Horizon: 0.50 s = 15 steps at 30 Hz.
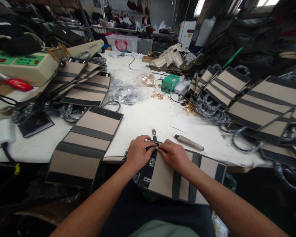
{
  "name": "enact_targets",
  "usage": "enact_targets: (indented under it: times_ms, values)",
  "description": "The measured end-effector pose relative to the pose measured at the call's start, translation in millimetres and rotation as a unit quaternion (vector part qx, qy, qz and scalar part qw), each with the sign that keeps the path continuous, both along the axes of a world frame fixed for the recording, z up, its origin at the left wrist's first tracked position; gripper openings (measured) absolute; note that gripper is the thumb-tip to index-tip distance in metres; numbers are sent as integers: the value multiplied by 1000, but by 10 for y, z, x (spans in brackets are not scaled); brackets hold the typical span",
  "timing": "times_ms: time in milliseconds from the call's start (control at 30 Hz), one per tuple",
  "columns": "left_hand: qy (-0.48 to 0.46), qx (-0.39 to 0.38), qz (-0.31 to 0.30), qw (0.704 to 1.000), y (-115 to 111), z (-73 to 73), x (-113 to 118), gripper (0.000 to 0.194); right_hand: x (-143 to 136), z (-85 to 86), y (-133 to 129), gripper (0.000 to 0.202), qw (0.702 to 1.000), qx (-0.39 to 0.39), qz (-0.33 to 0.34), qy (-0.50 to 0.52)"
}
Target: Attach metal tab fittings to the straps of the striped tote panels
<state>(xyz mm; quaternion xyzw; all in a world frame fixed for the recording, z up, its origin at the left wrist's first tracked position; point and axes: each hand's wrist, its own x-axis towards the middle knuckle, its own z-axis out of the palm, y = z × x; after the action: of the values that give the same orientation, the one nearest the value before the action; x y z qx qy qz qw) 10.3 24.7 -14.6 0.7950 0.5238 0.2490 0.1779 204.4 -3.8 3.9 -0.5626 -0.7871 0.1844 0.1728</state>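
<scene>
A beige bag panel point(163, 174) with dark bands lies over the table's front edge, partly beyond it. My left hand point(140, 152) and my right hand point(175, 155) meet at the panel's far left corner, fingertips pinched together almost touching. A thin dark strip shows between them, but the fingers hide most of what they grip. Just past the fingertips, a dark strap end with a metal fitting point(154, 133) sticks out. Metal plates point(151, 162) sit on the panel's black edge band. Right of my hands lies a taped, stick-like tool point(189, 142).
Another beige panel point(84, 144) hangs over the table edge at left. Stacked panels with plastic-wrapped handles stand left point(88, 86) and right point(263, 98). Behind are a green box point(170, 83), loose gold hardware point(158, 95) and plastic bags point(128, 93). A person point(146, 20) is far back.
</scene>
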Motion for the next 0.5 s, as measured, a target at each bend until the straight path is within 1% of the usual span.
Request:
enact_targets:
  times_ms: [67,133,200,233,267,333,367,433,500]
  values:
    - [0,-4,4,1000,3,-5,4,11,96,4,-4,20,999,35,-5,7]
    - [-1,-17,1,1000,22,-3,2,10,275,-8,19,24,993,101,-53,11]
    - [-3,-41,-9,999,59,21,-4,10,504,-38,74,29,981,154,-114,-19]
    - [-3,-56,-13,998,83,42,-6,10,620,-59,110,31,978,156,-131,-43]
    - [-1,-71,-16,997,109,69,-7,11,727,-82,147,32,978,140,-136,-69]
    - [9,-107,-18,994,164,129,-6,11,894,-125,216,31,983,85,-127,-102]
    - [16,-122,-17,992,191,157,-3,11,950,-137,245,29,986,61,-119,-102]
    - [25,-144,-16,989,242,195,2,11,1004,-121,292,28,991,40,-114,-58]
    - [26,-154,-18,988,283,204,3,9,988,-43,324,31,987,43,-146,54]
